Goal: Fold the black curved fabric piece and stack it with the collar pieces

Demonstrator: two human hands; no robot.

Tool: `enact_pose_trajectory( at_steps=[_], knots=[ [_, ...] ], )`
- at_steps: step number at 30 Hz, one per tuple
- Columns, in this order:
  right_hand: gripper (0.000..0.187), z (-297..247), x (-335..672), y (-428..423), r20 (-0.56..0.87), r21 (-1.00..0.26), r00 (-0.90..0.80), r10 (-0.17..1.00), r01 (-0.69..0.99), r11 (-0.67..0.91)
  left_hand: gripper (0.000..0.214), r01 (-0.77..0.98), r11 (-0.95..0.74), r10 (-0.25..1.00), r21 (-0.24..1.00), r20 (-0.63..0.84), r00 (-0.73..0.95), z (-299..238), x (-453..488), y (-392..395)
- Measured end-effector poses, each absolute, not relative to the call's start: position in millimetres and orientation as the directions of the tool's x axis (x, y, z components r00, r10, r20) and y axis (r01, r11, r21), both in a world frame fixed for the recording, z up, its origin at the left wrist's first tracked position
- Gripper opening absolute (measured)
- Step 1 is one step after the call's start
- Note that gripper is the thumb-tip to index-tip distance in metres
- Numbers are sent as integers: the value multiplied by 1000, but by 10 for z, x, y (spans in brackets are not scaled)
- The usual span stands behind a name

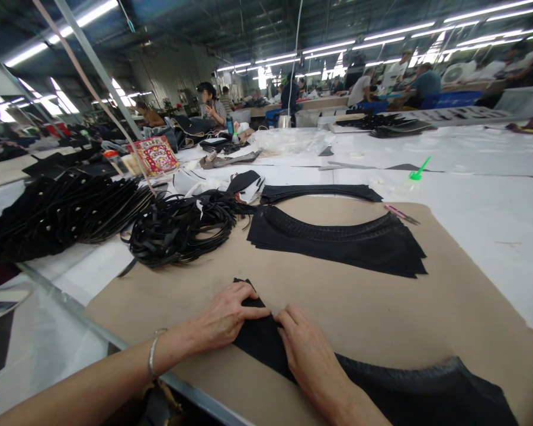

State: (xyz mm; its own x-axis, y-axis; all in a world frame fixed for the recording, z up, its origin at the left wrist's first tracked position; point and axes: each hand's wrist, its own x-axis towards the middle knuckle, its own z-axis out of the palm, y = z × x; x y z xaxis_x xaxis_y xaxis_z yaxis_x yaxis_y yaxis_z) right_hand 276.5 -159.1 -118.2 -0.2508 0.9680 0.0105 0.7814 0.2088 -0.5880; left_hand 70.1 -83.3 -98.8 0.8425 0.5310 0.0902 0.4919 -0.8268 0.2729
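Observation:
A curved black fabric piece (382, 384) lies on the tan board (195, 296) at the near edge of the table. My left hand (226, 313) presses on its left end, thumb and fingers spread along the upper edge. Close beside it, my right hand (308, 355) has its fingertips pinched on the same edge, and the palm covers part of the piece. Farther up the board rests a stack of curved black pieces (337, 245), with a narrower stack of black strips (320, 192) behind it.
To the left are a tangled coil of black strips (182, 228) and a large heap of black pieces (66, 207). Pink-handled snips (402, 214) lie right of the stack, and a green brush-like tool (420, 170) stands behind. Several people work in the background.

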Motion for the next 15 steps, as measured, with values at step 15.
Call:
enact_pose_trajectory(
  at_steps=[15],
  knots=[
    [29, -1150, 3092, -1837, 29, -577, -315, 949, 770, 274, 47, 398, -870, 440, 292, 92, 893, -990, 795, -961]
  ],
)
